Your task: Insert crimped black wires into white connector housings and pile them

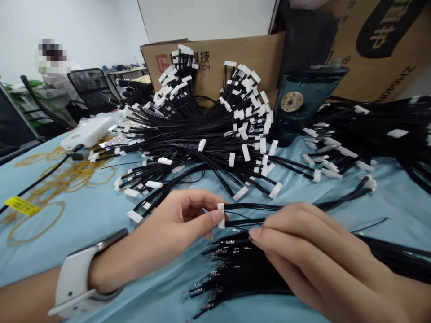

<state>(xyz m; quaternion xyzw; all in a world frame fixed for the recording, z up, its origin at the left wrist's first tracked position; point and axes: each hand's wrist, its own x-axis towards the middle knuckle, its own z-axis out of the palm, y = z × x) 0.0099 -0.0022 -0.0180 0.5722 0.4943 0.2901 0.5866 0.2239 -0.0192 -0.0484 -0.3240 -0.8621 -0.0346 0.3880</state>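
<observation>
Our left hand is pinching a white plastic connector narrowly between thumb and finger, just above the blue cloth — its black wires are running to the right. Our right hand is gripping a thin black wire beside crimped metal terminals, while a big bundle of connector wires is lying ahead.

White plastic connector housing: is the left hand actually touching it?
Touching. The head view plainly shows the left hand pinching the white plastic connector housing between its fingertips.
</observation>
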